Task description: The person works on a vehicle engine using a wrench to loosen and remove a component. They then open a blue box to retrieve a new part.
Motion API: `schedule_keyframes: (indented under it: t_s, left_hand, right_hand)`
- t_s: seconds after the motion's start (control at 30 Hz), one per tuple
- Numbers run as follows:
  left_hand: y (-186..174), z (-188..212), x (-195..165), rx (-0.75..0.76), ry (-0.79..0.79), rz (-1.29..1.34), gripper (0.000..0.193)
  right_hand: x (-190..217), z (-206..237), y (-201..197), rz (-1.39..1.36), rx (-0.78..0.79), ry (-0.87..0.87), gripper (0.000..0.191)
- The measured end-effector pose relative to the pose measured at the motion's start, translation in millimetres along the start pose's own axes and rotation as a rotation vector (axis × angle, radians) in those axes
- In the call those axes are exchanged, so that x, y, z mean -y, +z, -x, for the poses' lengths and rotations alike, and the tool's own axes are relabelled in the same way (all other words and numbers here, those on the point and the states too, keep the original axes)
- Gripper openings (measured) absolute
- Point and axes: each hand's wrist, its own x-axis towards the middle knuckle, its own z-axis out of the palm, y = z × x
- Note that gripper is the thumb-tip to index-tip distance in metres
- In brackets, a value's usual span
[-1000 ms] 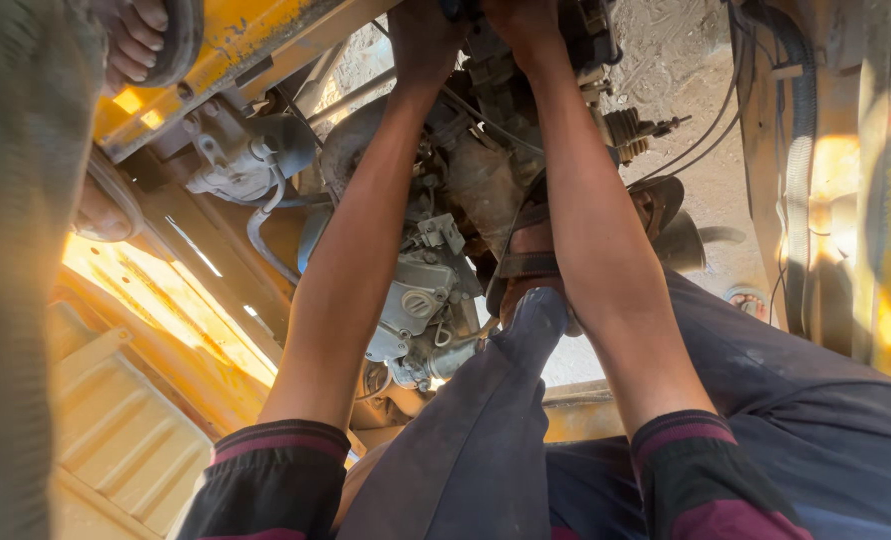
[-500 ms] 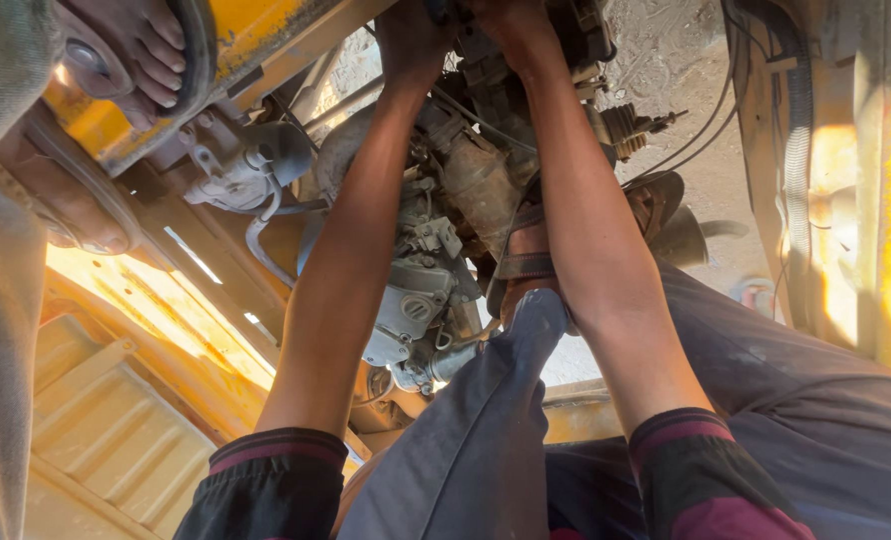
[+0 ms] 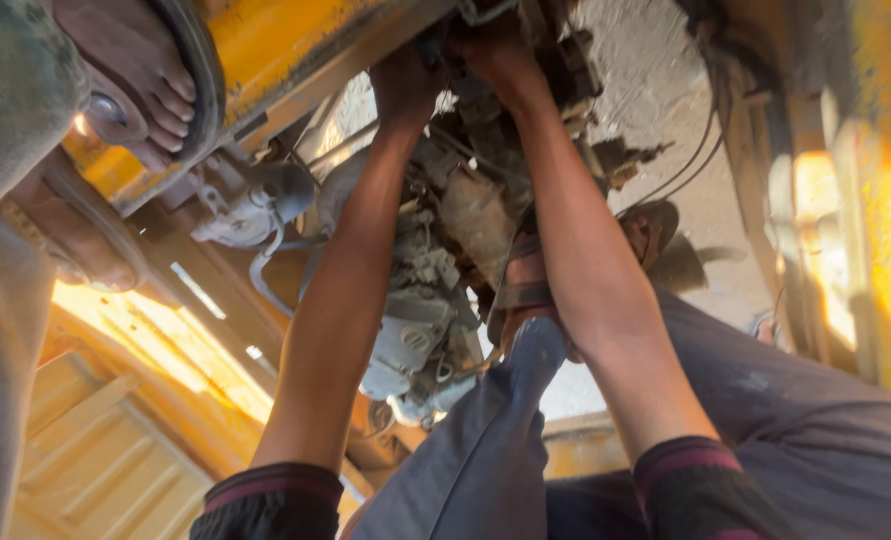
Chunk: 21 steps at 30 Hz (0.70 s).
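Reaching: both arms extend up into a grimy engine assembly, hands at its top end near the frame edge.
Left hand: left hand is pressed against dark parts at the top of the assembly; fingers are buried among them, so I cannot tell if they are closed on anything.
Right hand: right hand is just beside the left, on the same cluster of dark metal parts; grip also hidden, cannot tell.
Engine location: centre of view, between the two forearms, running from the hands down to a grey cast housing near the person's knee.
Hoses: pale curved hose and a grey fitting sit left of the left forearm.
Frame: yellow painted beam crosses the top left; more yellow bodywork at right.
Wiring: dark cables hang right of the right forearm.
Clothing: dark sleeves with maroon cuffs, grey-blue trousers.
Other person: a sandalled foot rests on the beam, top left.
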Motion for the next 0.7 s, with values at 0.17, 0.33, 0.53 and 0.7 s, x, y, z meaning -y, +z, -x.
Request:
schedule_keyframes:
  t_s: [0.17,0.33,0.53,0.7]
  left_hand:
    - [2.2,3.3,0.6,0.029,-0.077,0.007,0.050]
    - [1.7,5.8,0.2,0.152,-0.146,0.070,0.055]
    - [11.5,2.6,5.5,0.050,-0.046,-0.040,0.062]
    - [10.7,1.4,9.9,0.139,-0.085,0.024,0.053]
  right_hand:
    - [11.9,0.8,0.1,0.093,-0.068,0.079,0.046]
    - [7.3,0.5,0.7,0.022,-0.027,0.185,0.041]
    - [-10.7,-2.6,-1.8,-0.508,0.096,0.132,0.045]
    - [-19.1,-3.4,-2.5,-0.563,0.068,0.179,0.063]
